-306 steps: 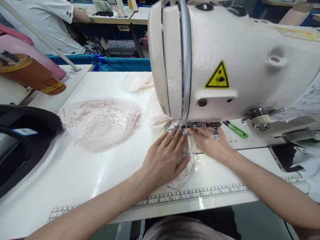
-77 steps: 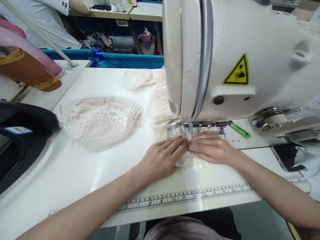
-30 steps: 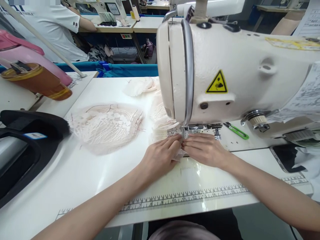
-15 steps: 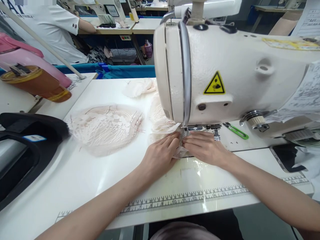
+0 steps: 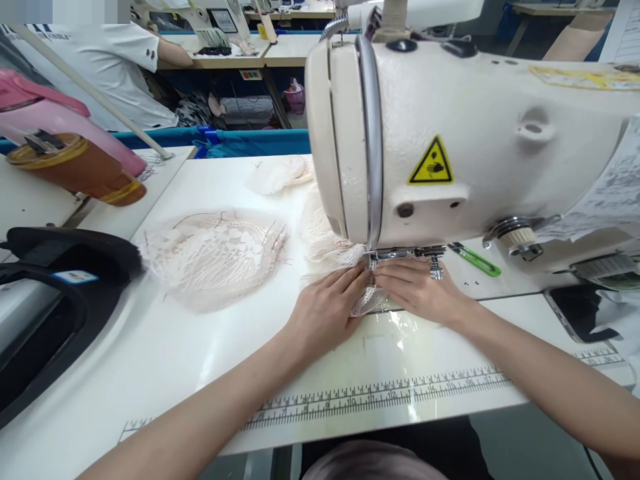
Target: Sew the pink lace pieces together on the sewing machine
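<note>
A piece of pale lace fabric (image 5: pixel 369 298) lies under the needle area of the white sewing machine (image 5: pixel 470 147), gathered and partly hidden by the hands. My left hand (image 5: pixel 327 300) is closed on its left side, fingertips close to the presser foot (image 5: pixel 371 257). From the right, my right hand (image 5: pixel 425 288) holds the same lace, its fingers pressed together and reaching beneath the metal attachment. More ruffled lace spreads behind my left fingers. Both thumbs are mostly hidden.
Another lace piece (image 5: pixel 215 257) with loose reddish threads lies left, beside a black-handled iron (image 5: pixel 75 300). Green thread snips (image 5: pixel 477 260) and a phone (image 5: pixel 575 313) lie right. A brown cup (image 5: pixel 80 167) and pink bottle (image 5: pixel 75 123) stand far left. A co-worker (image 5: pixel 95 73) sits beyond.
My right hand has shifted slightly forward, its fingers now flatter and further under the metal attachment. My left hand stays almost in place on the lace. The view has moved slightly.
</note>
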`<state>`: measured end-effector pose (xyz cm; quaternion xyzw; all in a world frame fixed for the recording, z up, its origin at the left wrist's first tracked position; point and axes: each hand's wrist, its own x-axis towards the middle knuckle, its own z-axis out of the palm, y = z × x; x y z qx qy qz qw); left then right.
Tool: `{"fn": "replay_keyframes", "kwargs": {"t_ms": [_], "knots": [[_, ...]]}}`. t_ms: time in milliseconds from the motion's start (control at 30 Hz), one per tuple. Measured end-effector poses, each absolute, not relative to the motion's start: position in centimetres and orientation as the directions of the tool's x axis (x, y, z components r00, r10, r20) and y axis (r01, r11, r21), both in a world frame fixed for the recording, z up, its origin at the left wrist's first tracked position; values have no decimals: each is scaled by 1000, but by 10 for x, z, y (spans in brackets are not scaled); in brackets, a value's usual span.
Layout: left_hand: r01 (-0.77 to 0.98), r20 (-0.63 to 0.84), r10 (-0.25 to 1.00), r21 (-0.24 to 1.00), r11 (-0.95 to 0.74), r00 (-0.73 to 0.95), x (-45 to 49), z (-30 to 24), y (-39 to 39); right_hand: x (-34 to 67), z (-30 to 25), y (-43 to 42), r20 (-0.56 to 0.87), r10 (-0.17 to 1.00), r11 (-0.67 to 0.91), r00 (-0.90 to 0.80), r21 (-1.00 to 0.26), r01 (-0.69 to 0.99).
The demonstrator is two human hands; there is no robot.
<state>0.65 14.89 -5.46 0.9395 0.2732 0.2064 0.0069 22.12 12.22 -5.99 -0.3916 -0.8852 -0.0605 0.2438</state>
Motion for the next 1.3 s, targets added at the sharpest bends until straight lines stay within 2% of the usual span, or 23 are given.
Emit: {"fn": "replay_keyframes", "kwargs": {"t_ms": [167, 400, 500, 667, 900, 1067, 1300], "knots": [[498, 378, 512, 142, -856, 772, 7, -54, 149, 225, -60, 123, 435, 713, 648, -550, -108, 754], [503, 343, 527, 164, -849, 778, 9, -54, 149, 224, -50, 118, 451, 726, 536, -519, 102, 838], [503, 347, 529, 170, -847, 774, 10, -54, 151, 224, -51, 118, 492, 720, 486, -489, 144, 862], [500, 363, 521, 160, -851, 772, 10, -54, 154, 223, -52, 121, 535, 693, 524, -483, 87, 847], [361, 428, 354, 69, -930, 831, 8, -53, 157, 222, -48, 123, 471, 695, 580, -543, 79, 811], [375, 416, 358, 43, -926, 836, 9, -49, 156, 220, -54, 124, 409, 722, 614, -558, -9, 789], [412, 415, 404, 74, -908, 815, 4, -48, 159, 209, -56, 118, 433, 707, 605, -559, 39, 795]]}}
